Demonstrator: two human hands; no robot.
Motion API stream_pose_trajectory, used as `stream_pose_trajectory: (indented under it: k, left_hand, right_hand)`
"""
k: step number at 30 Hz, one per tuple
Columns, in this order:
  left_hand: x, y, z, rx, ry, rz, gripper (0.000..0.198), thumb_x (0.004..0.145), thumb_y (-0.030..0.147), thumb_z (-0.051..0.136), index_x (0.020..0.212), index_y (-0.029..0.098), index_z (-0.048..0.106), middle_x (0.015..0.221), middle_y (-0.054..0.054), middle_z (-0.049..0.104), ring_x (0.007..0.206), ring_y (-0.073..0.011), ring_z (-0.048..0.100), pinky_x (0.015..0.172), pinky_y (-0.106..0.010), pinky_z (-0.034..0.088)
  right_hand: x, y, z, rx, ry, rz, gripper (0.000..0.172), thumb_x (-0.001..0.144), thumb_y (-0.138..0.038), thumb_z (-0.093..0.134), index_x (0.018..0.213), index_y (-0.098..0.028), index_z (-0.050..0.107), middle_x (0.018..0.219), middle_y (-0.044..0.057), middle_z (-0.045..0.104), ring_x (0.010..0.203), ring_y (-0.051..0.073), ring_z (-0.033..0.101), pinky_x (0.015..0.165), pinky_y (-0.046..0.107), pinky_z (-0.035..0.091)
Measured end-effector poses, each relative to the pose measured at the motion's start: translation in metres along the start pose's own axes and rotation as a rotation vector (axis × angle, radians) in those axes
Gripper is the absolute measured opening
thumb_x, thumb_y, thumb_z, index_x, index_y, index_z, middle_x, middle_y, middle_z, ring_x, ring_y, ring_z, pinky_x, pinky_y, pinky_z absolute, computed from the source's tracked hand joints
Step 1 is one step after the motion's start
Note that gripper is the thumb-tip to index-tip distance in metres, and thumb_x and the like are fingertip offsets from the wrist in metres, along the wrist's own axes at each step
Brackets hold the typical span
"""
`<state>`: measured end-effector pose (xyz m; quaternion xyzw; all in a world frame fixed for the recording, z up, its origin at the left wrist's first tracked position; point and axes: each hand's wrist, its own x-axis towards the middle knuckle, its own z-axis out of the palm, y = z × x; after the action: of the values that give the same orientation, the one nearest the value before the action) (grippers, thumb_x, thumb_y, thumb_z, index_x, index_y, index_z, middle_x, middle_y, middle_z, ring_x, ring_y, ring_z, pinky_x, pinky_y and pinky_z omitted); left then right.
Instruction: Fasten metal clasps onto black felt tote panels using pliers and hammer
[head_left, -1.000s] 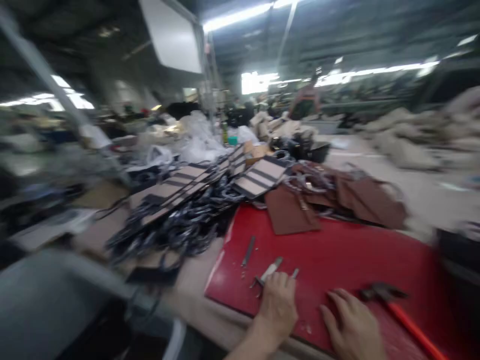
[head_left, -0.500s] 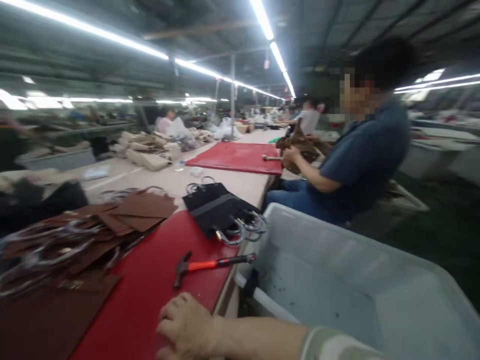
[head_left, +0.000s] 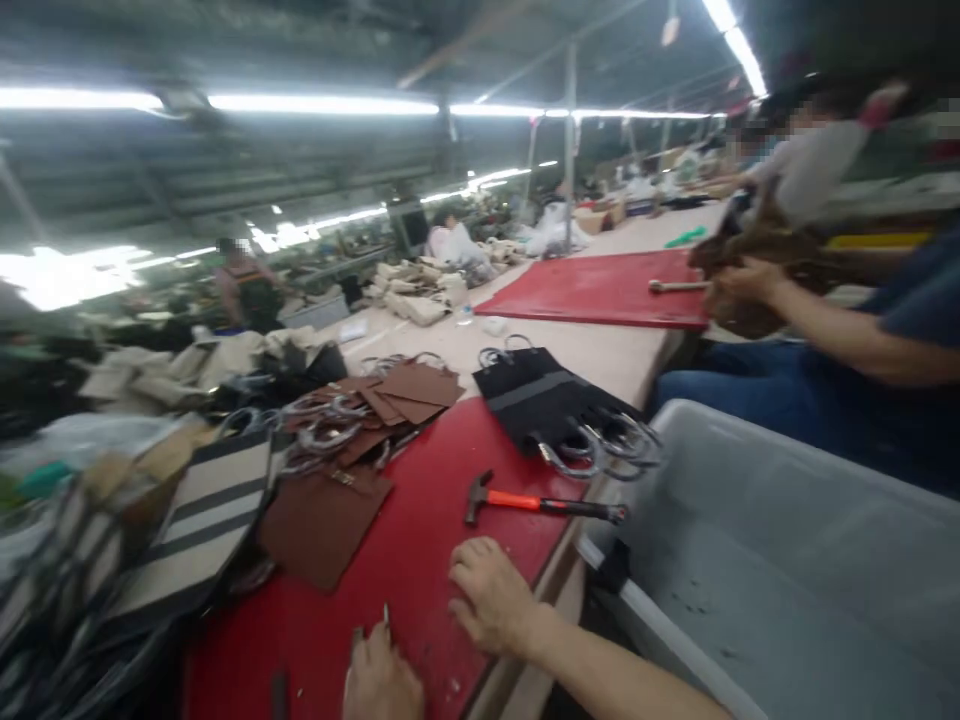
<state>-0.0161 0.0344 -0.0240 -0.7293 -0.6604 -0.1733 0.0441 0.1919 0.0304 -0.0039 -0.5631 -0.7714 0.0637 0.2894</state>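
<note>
At the bottom of the head view my left hand is closed around a small thin metal tool. Only its narrow tip shows, so its kind is unclear. My right hand rests on the red mat near the table edge, fingers loosely bent and a little apart, with nothing seen in them. Just beyond it lies a claw hammer with an orange and black handle. A small dark strip lies on the mat left of my left hand.
Brown bag panels with wrapped handles and striped bags crowd the left. Black bags lie past the hammer. A grey plastic bin stands against the table's right side. A co-worker's hand holds brown material near another red mat.
The view has swung left, so the table's things sit further right. My left hand has come into view with the thin tool. My right hand stays on the mat near the hammer.
</note>
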Motion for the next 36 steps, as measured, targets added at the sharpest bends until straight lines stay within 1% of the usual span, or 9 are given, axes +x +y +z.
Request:
stream_pose_trajectory:
  k: [3, 7, 12, 17, 21, 24, 27, 30, 36]
  left_hand:
    - [0.003, 0.012, -0.008, 0.123, -0.017, -0.105, 0.031, 0.086, 0.005, 0.042, 0.103, 0.011, 0.067, 0.101, -0.017, 0.068, 0.087, -0.0241, 0.071, 0.075, -0.032, 0.056]
    - [0.005, 0.024, -0.014, 0.178, -0.017, -0.197, 0.032, 0.085, 0.002, 0.042, 0.104, 0.006, 0.066, 0.096, -0.019, 0.07, 0.09, -0.0257, 0.072, 0.076, -0.031, 0.057]
    - [-0.008, 0.02, 0.005, 0.256, 0.24, -0.087, 0.044, 0.08, 0.005, 0.051, 0.124, 0.005, 0.061, 0.12, -0.024, 0.065, 0.11, -0.0318, 0.066, 0.092, -0.041, 0.057]
    - [-0.007, 0.015, 0.026, 0.433, 0.387, 0.021, 0.048, 0.079, 0.009, 0.057, 0.126, -0.003, 0.058, 0.12, -0.029, 0.063, 0.108, -0.035, 0.066, 0.088, -0.044, 0.059]
    - [-0.003, 0.011, 0.028, 0.349, 0.299, -0.058, 0.047, 0.083, 0.014, 0.056, 0.128, 0.0, 0.058, 0.121, -0.026, 0.064, 0.107, -0.0317, 0.068, 0.09, -0.04, 0.059]
    - [-0.003, 0.012, 0.02, 0.225, 0.145, -0.165, 0.047, 0.087, 0.017, 0.052, 0.133, 0.005, 0.056, 0.128, -0.024, 0.062, 0.118, -0.0313, 0.063, 0.098, -0.04, 0.056]
    - [-0.001, 0.014, 0.002, 0.076, -0.022, -0.253, 0.046, 0.089, 0.018, 0.049, 0.134, 0.011, 0.055, 0.134, -0.022, 0.059, 0.125, -0.0294, 0.058, 0.105, -0.039, 0.05]
    - [0.01, 0.014, -0.024, -0.041, -0.149, -0.318, 0.036, 0.088, 0.019, 0.05, 0.123, 0.018, 0.06, 0.125, -0.017, 0.064, 0.115, -0.026, 0.062, 0.098, -0.035, 0.051]
    - [0.042, -0.007, -0.066, -0.072, -0.093, -0.377, 0.015, 0.091, 0.019, 0.048, 0.099, 0.02, 0.061, 0.099, -0.007, 0.067, 0.094, -0.0196, 0.065, 0.084, -0.029, 0.049]
  right_hand:
    - [0.005, 0.002, 0.001, 0.061, -0.001, -0.016, 0.013, 0.084, -0.023, 0.065, 0.095, -0.019, 0.059, 0.108, 0.005, 0.059, 0.102, 0.022, 0.05, 0.096, 0.037, 0.038]
    - [0.008, 0.004, 0.006, 0.051, 0.017, -0.075, 0.014, 0.088, -0.016, 0.059, 0.101, -0.017, 0.06, 0.113, 0.009, 0.059, 0.107, 0.025, 0.049, 0.1, 0.042, 0.037]
    - [0.011, 0.019, 0.018, -0.001, 0.1, -0.196, 0.017, 0.093, -0.022, 0.052, 0.105, -0.017, 0.062, 0.112, 0.011, 0.061, 0.105, 0.028, 0.054, 0.094, 0.042, 0.042]
    - [0.019, 0.034, 0.029, -0.03, 0.217, -0.331, 0.024, 0.096, -0.034, 0.047, 0.102, -0.017, 0.063, 0.107, 0.012, 0.065, 0.099, 0.027, 0.059, 0.088, 0.041, 0.045]
    - [0.025, 0.04, 0.033, -0.041, 0.299, -0.427, 0.031, 0.096, -0.037, 0.044, 0.098, -0.015, 0.065, 0.102, 0.013, 0.066, 0.093, 0.028, 0.061, 0.082, 0.042, 0.046]
    - [0.028, 0.043, 0.035, -0.048, 0.321, -0.449, 0.032, 0.096, -0.038, 0.043, 0.096, -0.015, 0.065, 0.101, 0.013, 0.067, 0.091, 0.028, 0.061, 0.081, 0.042, 0.046]
    - [0.028, 0.043, 0.035, -0.043, 0.328, -0.454, 0.03, 0.094, -0.036, 0.045, 0.095, -0.015, 0.066, 0.1, 0.012, 0.067, 0.09, 0.028, 0.062, 0.08, 0.042, 0.046]
    - [0.027, 0.044, 0.035, -0.027, 0.325, -0.429, 0.027, 0.093, -0.034, 0.046, 0.096, -0.016, 0.066, 0.1, 0.011, 0.068, 0.09, 0.027, 0.062, 0.081, 0.041, 0.046]
    - [0.023, 0.045, 0.036, -0.035, 0.299, -0.395, 0.023, 0.091, -0.033, 0.05, 0.1, -0.018, 0.066, 0.103, 0.01, 0.068, 0.093, 0.026, 0.062, 0.084, 0.039, 0.045]
